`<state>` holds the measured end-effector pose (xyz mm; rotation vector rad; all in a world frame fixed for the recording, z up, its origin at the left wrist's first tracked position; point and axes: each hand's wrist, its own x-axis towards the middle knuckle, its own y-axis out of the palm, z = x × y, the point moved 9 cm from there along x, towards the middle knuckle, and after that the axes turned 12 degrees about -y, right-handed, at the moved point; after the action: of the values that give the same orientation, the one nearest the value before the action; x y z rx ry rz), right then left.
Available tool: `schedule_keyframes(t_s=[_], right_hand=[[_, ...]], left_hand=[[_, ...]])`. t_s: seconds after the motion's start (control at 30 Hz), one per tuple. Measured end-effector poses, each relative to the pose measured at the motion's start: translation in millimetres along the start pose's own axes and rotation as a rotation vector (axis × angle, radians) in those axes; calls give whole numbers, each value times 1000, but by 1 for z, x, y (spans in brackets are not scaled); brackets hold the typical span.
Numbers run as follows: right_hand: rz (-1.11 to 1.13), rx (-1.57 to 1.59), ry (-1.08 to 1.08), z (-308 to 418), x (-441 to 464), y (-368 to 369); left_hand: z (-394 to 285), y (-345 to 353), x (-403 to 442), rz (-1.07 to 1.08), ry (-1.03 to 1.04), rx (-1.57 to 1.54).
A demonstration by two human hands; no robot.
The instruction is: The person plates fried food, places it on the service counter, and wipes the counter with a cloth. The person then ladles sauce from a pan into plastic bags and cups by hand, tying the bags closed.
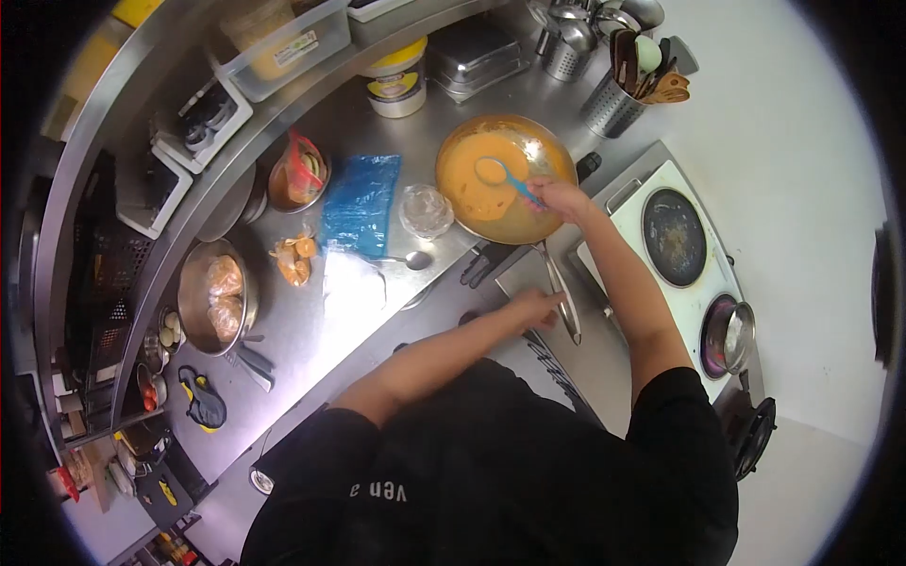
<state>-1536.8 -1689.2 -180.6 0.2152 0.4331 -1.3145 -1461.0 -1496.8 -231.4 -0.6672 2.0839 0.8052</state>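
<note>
A large round pan [508, 232] with orange sauce sits at the edge of the steel counter. My right hand [559, 200] is closed round the blue handle of a spoon [512, 182], whose bowl lies in the sauce. The pan handle [557, 269] points toward my body. At this handle is my left hand [536, 309], its fingers bent against the metal; part of the grip is hidden. Left of the pan stand a clear plastic tub [426, 211] and a blue plastic bag [360, 203]. A metal spoon [417, 260] lies near the counter edge.
A stove [681, 297] with a dark pan [674, 236] and a small pot [736, 338] stands right. Utensils fill a steel holder [613, 106]. On the left are a steel bowl [193, 321] with bagged food, knives [253, 363] and a curved shelf [165, 226].
</note>
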Motion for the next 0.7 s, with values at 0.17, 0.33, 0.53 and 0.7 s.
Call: schedule_keyframes(t_s=[0.17,0.33,0.53,0.7], right_hand=[[13,52,-97,9,-9,-6],[-77,99,-40,30,-34,-20],[-73,26,-48,39,-35,-31],[-30,112,-43,29,-30,-28]], left_hand=[[-28,26,6,67,202,-429],[-44,30,-10,144,177,-356],[-34,30,29,97,-31,-385],[-33,33,50,52,-3,-458]])
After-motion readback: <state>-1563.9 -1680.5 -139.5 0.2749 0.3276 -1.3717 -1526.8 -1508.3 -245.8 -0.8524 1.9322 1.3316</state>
